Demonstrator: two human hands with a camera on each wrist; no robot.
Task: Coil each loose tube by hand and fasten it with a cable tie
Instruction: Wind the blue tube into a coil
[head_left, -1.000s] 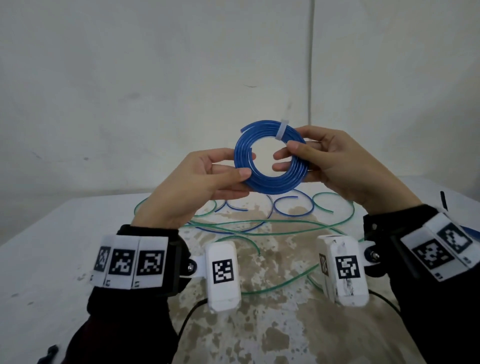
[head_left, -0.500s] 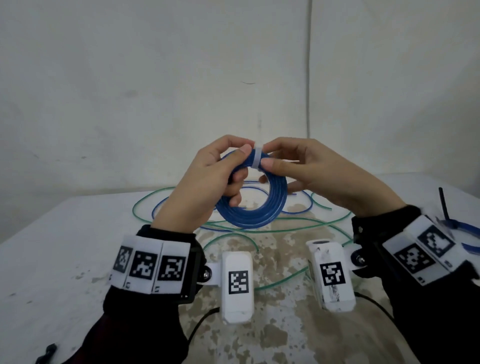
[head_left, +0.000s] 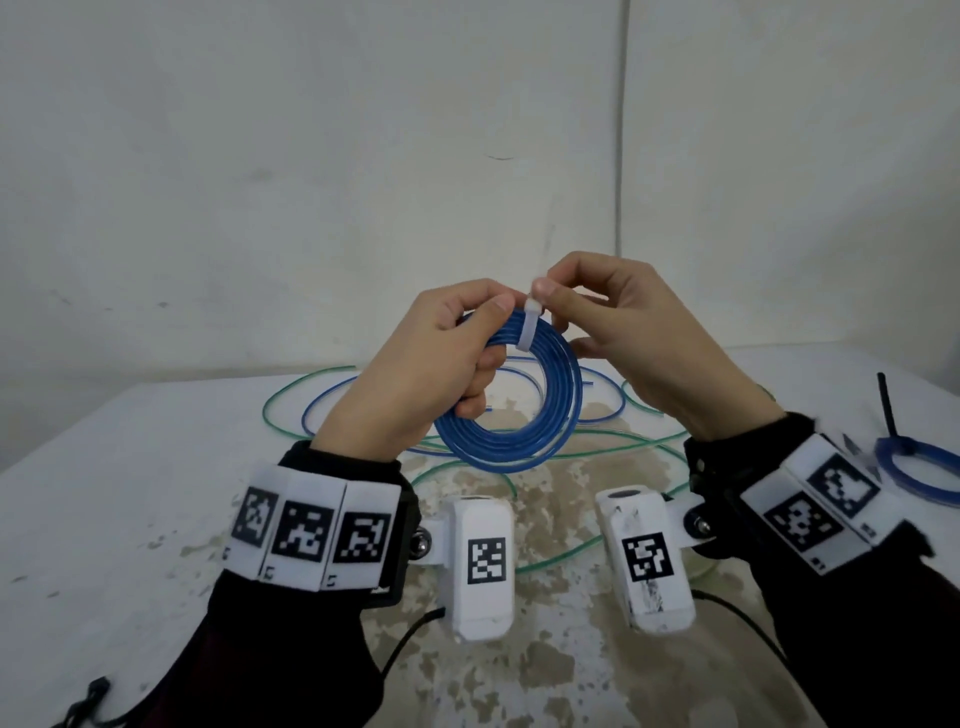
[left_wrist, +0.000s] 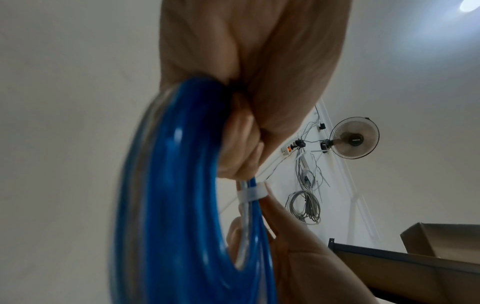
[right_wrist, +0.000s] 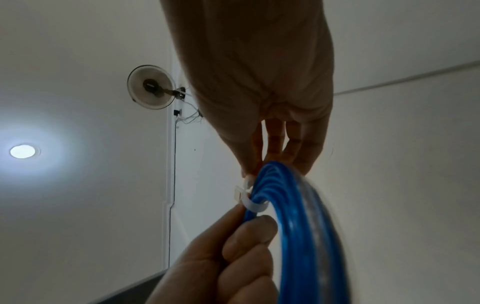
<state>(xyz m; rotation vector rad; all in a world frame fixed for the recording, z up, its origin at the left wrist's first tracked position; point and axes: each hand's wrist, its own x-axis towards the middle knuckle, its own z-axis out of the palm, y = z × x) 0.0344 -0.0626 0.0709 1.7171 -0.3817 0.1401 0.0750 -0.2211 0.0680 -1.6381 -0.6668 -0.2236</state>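
I hold a blue tube coil (head_left: 519, 452) upright above the table, with a white cable tie (head_left: 529, 327) wrapped around its top. My left hand (head_left: 467, 332) grips the coil's strands just left of the tie, thumb on top. My right hand (head_left: 561, 301) pinches the tie's upper end between thumb and forefinger. In the left wrist view the coil (left_wrist: 168, 205) runs under my curled fingers and the tie (left_wrist: 253, 193) sits just beyond them. The right wrist view shows the tie (right_wrist: 249, 197) looped snugly on the coil (right_wrist: 298, 216), between both hands.
Loose green tubes (head_left: 291, 389) and loose blue tubes (head_left: 311, 410) sprawl over the white, worn table (head_left: 130, 493) beneath my hands. A bound blue coil (head_left: 914, 467) with a black cable tie (head_left: 888, 405) lies at the right edge. A small black item (head_left: 88, 696) sits front left.
The coil came down and tilted from facing me to hanging upright. My left hand shifted from the coil's lower side to its top beside the tie. My right hand moved onto the tie's end.
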